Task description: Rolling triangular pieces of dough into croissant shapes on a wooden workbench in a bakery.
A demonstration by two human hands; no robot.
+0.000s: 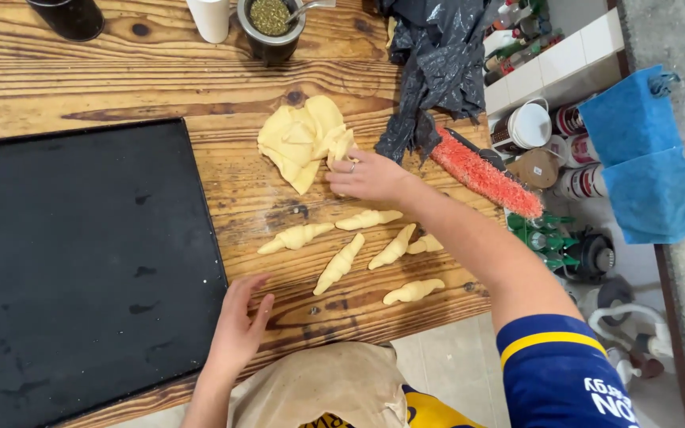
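A pile of flat yellow dough pieces (299,139) lies on the wooden table (160,71). My right hand (370,176), with a ring on one finger, reaches to the pile's right edge and its fingertips touch a dough piece there. Several rolled croissant-shaped dough pieces (342,262) lie on the wood below that hand. My left hand (239,321) rests flat and open on the table near the front edge, just right of a large black baking tray (81,261), and holds nothing.
A cup of green herb with a metal straw (271,24), a white cup (210,17) and a dark cup (69,16) stand at the back. A black plastic bag (438,63) and an orange-bristled brush (485,174) lie at the table's right edge. Cans and a blue cloth (640,150) sit below.
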